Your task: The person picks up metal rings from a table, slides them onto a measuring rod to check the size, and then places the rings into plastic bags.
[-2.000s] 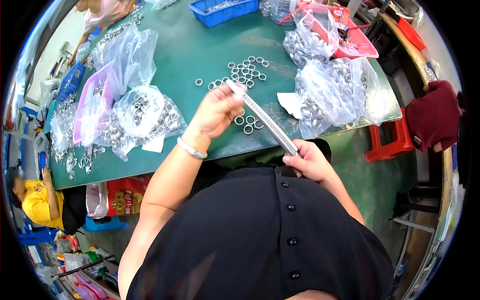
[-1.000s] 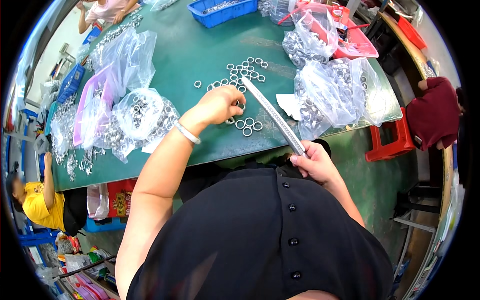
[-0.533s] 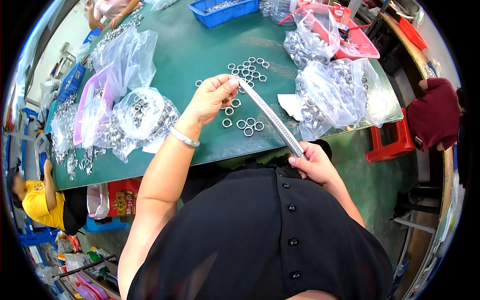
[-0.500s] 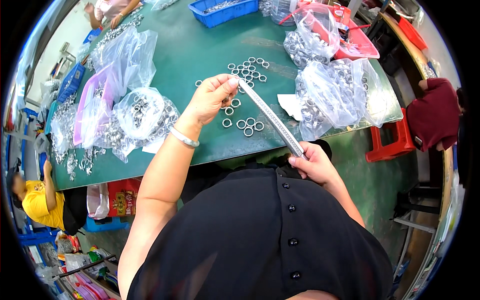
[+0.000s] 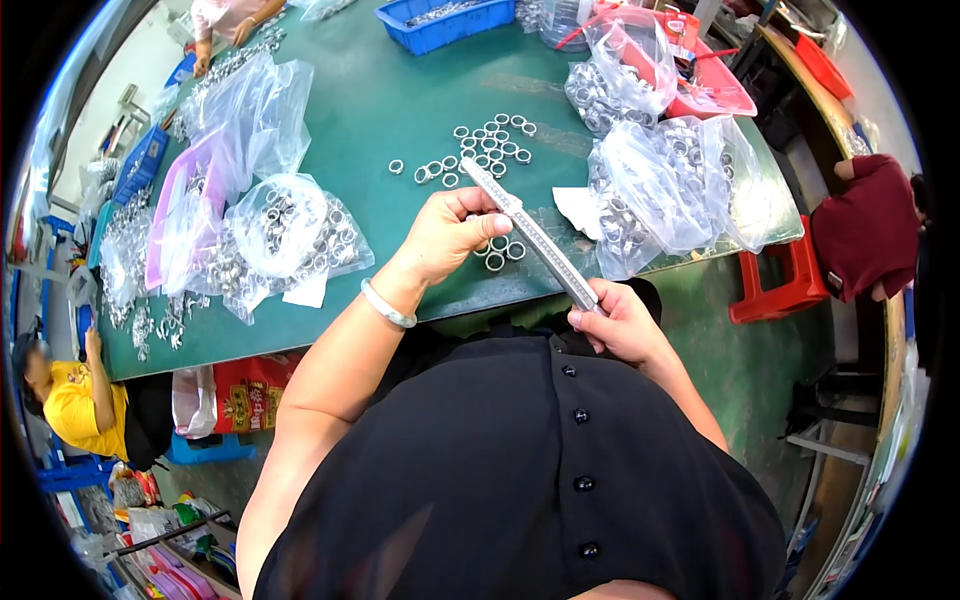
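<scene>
My right hand point(image 5: 625, 322) grips the thick lower end of a tapered grey ring mandrel point(image 5: 548, 250) with fine markings along its face. The mandrel slants up and left over the table, its narrow tip free. Partway along it, my left hand point(image 5: 450, 235) is closed, thumb and fingers pinched at a metal ring point(image 5: 514, 207) that seems to sit around the shaft; the fingers partly hide it. Loose silver rings point(image 5: 496, 140) lie on the table beyond the tip. More rings point(image 5: 495, 262) show below the mandrel, partly covered by my left hand.
Clear bags of rings point(image 5: 290, 235) and a purple tray point(image 5: 180, 215) stand at the left. Other filled bags point(image 5: 640, 190) and a pink basket point(image 5: 725, 85) are at the right, a blue bin point(image 5: 450, 25) at the back. Other people sit around the green table point(image 5: 390, 90).
My left hand has moved from the mandrel's narrow tip down along the shaft, toward me, uncovering rings on the table. My right hand still holds the thick end, almost unmoved.
</scene>
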### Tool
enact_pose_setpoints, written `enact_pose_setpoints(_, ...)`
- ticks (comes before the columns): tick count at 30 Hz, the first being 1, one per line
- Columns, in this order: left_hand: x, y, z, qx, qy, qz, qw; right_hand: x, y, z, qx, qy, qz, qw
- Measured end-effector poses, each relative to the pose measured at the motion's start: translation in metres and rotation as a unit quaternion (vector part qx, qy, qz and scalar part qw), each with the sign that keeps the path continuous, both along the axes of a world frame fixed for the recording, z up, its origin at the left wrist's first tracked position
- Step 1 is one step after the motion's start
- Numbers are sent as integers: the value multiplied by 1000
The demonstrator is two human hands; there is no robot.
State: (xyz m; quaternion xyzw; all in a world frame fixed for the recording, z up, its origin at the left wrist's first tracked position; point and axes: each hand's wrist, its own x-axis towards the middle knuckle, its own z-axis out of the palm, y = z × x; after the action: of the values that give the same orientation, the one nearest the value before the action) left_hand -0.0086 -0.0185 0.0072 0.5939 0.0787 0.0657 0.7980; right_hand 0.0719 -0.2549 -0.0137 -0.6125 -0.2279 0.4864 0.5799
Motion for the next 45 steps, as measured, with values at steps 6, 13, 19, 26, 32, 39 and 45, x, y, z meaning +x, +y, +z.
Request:
enact_pose_setpoints(6, -4, -1, 1, 2, 17, 4, 1000, -2, 0, 0, -7, 4, 3, 1000)
enact_pose_setpoints(13, -4, -1, 0, -48, 0, 45, 998, -4, -1, 0, -7, -2, 3, 1000)
enact_pose_setpoints(19, -6, 34, 4, -276, -126, 65, 951, -5, -4, 7, -38, -22, 1, 999)
enact_pose_setpoints(26, -16, 32, 4, 0, 77, 63, 995, -2, -11, -1, -6, -2, -24, 1000)
enact_pose_setpoints(32, -17, 16, 6, 595, 34, -46, 802, 0, -13, -2, -1, -3, -23, 1000)
enact_pose_setpoints(39, -8, 15, 7, 508, 65, -2, 859, 0, -13, 0, -14, -4, -25, 1000)
enact_pose_setpoints(45, -2, 32, 8, 6, 104, 125, 987, 1, -14, 1, -41, -27, -12, 999)
